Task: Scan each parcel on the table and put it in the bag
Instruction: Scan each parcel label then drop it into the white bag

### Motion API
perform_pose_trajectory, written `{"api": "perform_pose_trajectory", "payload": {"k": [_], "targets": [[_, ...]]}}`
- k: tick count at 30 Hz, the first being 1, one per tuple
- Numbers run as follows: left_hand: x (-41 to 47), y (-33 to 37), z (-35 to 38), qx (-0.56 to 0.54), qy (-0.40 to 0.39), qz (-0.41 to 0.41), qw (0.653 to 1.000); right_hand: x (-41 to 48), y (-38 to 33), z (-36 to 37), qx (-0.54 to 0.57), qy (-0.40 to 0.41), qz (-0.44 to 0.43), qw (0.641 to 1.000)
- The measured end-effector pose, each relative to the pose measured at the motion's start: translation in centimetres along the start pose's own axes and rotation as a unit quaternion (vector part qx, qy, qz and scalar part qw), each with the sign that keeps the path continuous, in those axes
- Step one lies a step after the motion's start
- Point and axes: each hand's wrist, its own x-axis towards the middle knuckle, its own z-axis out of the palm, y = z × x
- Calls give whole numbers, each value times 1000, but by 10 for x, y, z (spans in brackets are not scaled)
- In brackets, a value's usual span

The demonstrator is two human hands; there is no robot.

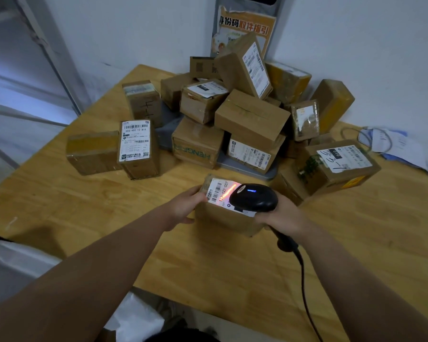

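Note:
A small brown cardboard parcel [223, 218] with a white barcode label stands on the wooden table [84, 206] in front of me. My left hand [187, 206] grips its left side. My right hand [283, 214] holds a black barcode scanner [253, 197] just over the label, and a red scan line glows across the barcode. The scanner shows a blue light, and its black cable runs down off the table's near edge. A white bag [134, 314] shows below the near table edge at the lower left.
Several cardboard parcels [251, 117] are piled at the back of the table against the wall. Two parcels [137, 148] stand apart at the left, and one labelled box [341, 164] sits at the right. Papers and a cable [391, 141] lie at the far right. A poster hangs on the wall.

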Motion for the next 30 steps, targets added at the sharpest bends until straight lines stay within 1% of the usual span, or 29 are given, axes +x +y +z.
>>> {"api": "perform_pose_trajectory", "payload": {"k": [3,5,7,10,14,17,19,20,22,23,24,26,27,28,30], "targets": [[-2,-2,9,-20,12,2,1000,-6,7,6,62,17,-22,998],[-9,-4,17,-54,16,12,998,-10,10,9,98,20,-29,995],[-20,-7,22,-87,28,32,995,-15,12,12,136,13,-40,990],[-41,-16,21,-118,59,74,989,-24,11,19,159,-6,-60,985],[-90,-34,3,-145,125,123,974,-35,-2,39,153,-42,-93,983],[-136,-53,-22,-177,206,148,951,-49,-22,70,204,-98,-89,970],[-170,-71,-45,-170,252,160,939,-63,-37,98,236,-132,-93,958],[-187,-82,-58,-142,265,162,940,-71,-44,112,247,-147,-94,953],[-221,-106,-81,-51,264,152,951,-86,-52,143,260,-174,-88,946],[-237,-118,-93,12,257,143,956,-93,-53,159,255,-187,-84,945],[-251,-130,-105,90,254,138,953,-99,-55,173,244,-200,-83,945],[-273,-153,-129,255,238,132,928,-110,-56,202,229,-217,-77,946],[-281,-165,-139,317,221,119,915,-114,-56,217,224,-223,-71,946],[-287,-177,-148,361,202,101,905,-117,-57,232,217,-229,-64,947],[-295,-203,-162,405,179,63,894,-121,-57,265,191,-244,-56,949]]}}
